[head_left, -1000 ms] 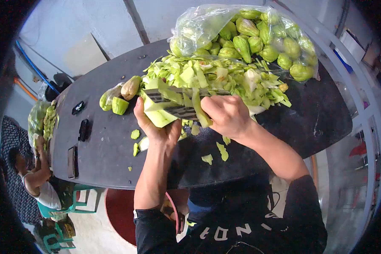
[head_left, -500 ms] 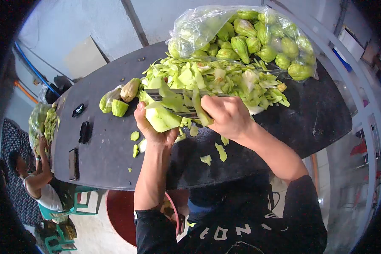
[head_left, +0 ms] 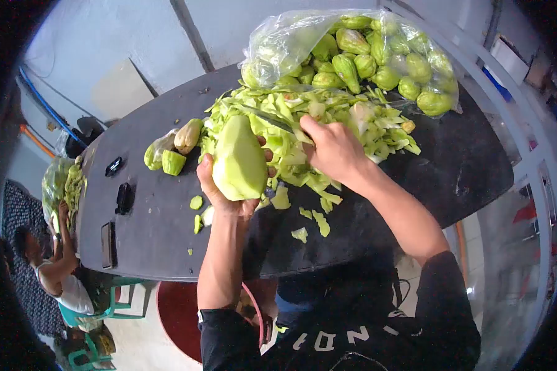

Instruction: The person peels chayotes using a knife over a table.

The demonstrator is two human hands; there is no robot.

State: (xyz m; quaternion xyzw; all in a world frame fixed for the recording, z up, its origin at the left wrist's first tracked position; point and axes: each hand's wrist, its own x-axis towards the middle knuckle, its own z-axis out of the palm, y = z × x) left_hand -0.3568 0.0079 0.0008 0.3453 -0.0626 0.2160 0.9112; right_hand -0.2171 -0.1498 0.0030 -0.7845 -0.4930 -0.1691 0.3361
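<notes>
A pale green peeled chayote (head_left: 238, 162) rests in my left hand (head_left: 220, 191), whose fingers curl round its lower half and far side. My right hand (head_left: 335, 148) is closed round the handle of a knife (head_left: 269, 119); the blade points left, above and to the right of the chayote. The handle is mostly hidden in the fist. Behind and beneath both hands spreads a heap of green peelings (head_left: 365, 123). Small peel scraps (head_left: 320, 224) lie on the dark table (head_left: 377, 226) below my right hand.
A clear plastic bag (head_left: 278, 52) full of unpeeled chayotes stands at the back. Two whole chayotes (head_left: 189, 136) and a cut piece (head_left: 174, 162) lie at left, near small black objects (head_left: 123, 198). A red tub (head_left: 176, 315) is below the table. Another person (head_left: 65, 278) sits far left.
The knife has moved off the chayote, up and away, and loose peel has dropped from it. My left hand has tipped the chayote more upright, showing its peeled face.
</notes>
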